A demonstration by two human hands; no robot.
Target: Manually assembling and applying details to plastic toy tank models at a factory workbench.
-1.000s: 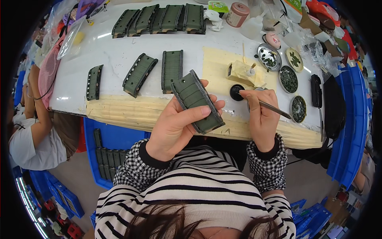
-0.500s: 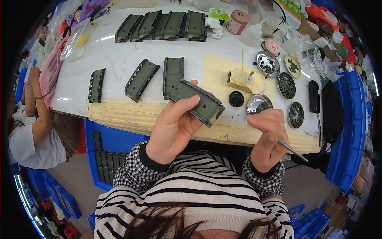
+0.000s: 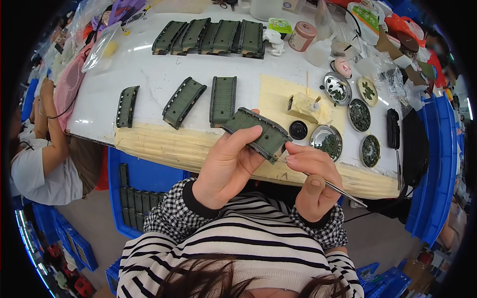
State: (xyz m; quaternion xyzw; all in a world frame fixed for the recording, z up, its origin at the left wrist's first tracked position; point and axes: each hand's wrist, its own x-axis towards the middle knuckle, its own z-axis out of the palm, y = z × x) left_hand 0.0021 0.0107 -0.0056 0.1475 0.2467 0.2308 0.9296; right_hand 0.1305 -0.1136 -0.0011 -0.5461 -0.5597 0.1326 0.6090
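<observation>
My left hand grips a dark green ridged model part, holding it tilted above the table's front edge. My right hand pinches a thin metal tool, its tip touching the lower right end of that part. Both sleeves are black-and-white checked. On the white table lie three more green parts, and a row of several stands at the back.
Round metal dishes of small dark pieces sit at the right, beside a small black cap and a beige block. A blue bin with green parts stands under the table. Another person sits at the left.
My right hand came down from the black cap on the table, swung low, and has now brought the tool tip up to the part's end. The left hand turned the part more level.
</observation>
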